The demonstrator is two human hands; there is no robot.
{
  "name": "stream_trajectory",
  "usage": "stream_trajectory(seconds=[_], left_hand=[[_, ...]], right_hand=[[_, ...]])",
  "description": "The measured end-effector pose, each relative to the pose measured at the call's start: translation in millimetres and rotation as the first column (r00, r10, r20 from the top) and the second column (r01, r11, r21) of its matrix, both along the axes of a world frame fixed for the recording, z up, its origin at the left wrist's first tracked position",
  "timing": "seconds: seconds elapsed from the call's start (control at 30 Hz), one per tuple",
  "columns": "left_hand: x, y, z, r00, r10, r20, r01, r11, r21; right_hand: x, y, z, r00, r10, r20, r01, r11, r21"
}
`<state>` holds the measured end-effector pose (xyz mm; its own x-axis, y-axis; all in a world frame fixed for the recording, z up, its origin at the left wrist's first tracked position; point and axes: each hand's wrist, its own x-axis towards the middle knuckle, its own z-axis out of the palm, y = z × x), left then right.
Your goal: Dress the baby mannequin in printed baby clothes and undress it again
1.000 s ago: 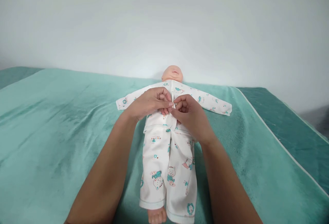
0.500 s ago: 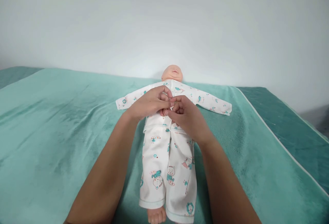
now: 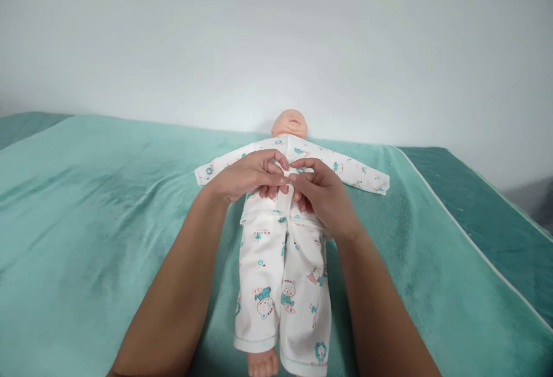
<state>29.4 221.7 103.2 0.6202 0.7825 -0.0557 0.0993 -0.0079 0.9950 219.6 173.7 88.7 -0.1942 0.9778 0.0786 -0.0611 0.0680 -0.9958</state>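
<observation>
A baby doll (image 3: 288, 123) lies on its back, head at the far end, arms spread. It wears a white long-sleeved shirt (image 3: 360, 178) and white trousers (image 3: 259, 273), both printed with teal and pink animals. Over the middle of the chest, my left hand (image 3: 261, 174) pinches the shirt's front edge between thumb and fingers. My right hand (image 3: 317, 184) faces it, thumb and index finger closed on the same front opening. The fingertips nearly meet. Any fastener between them is too small and covered to make out. One bare doll foot (image 3: 263, 362) sticks out below the left trouser leg.
A light teal blanket (image 3: 108, 221) spreads under the doll. Darker teal cloth (image 3: 479, 210) shows beyond its white-edged border on the right. Behind the doll's head rises a white wall (image 3: 276, 42).
My right hand's fingers moved left over the left fingertips, then drew back right, its lower fingers now loosened downward. My left hand has dipped slightly. The doll stays in place.
</observation>
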Motion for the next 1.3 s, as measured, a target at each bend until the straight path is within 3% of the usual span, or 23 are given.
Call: stream_trajectory(seconds=[0.13,0.27,0.47,0.63,0.77,0.87,0.97,1.03,1.13,1.3], left_hand=[[1,-2,3.5,0.995,-0.058,-0.08,0.058,0.998,0.008],[3,-2,4.0,0.995,0.055,-0.085,-0.052,0.998,0.037],[5,-1,3.3,0.972,0.212,-0.097,-0.205,0.976,0.076],[4,-4,7.6,0.972,0.184,-0.148,-0.17,0.98,0.102],[6,-4,7.1,0.974,0.205,-0.1,-0.193,0.974,0.117],[12,-1,2.3,0.945,0.326,0.025,-0.324,0.927,0.187],[18,2,-3.7,0.856,0.505,0.107,-0.511,0.8,0.314],[22,3,-7.3,0.812,0.572,0.117,-0.562,0.712,0.42],[26,5,-12.9,0.823,0.559,0.1,-0.511,0.653,0.56],[32,11,-23.9,0.886,0.46,-0.055,-0.317,0.688,0.653]], right_hand=[[1,2,0.0,0.997,-0.039,-0.071,0.038,0.999,-0.007],[0,5,-3.6,0.979,-0.152,-0.133,0.16,0.986,0.051],[-5,8,-11.6,0.927,-0.365,-0.082,0.374,0.907,0.191],[-5,10,-19.2,0.922,-0.385,-0.042,0.376,0.864,0.335],[-3,13,-26.6,0.902,-0.421,0.093,0.328,0.811,0.485],[-3,16,-30.8,0.863,-0.453,0.223,0.262,0.78,0.569],[-3,16,-30.4,0.861,-0.429,0.272,0.219,0.797,0.563],[-3,14,-27.4,0.873,-0.407,0.27,0.214,0.815,0.539],[-2,10,-21.3,0.864,-0.421,0.276,0.255,0.839,0.481],[-3,6,-16.1,0.844,-0.458,0.278,0.327,0.851,0.411]])
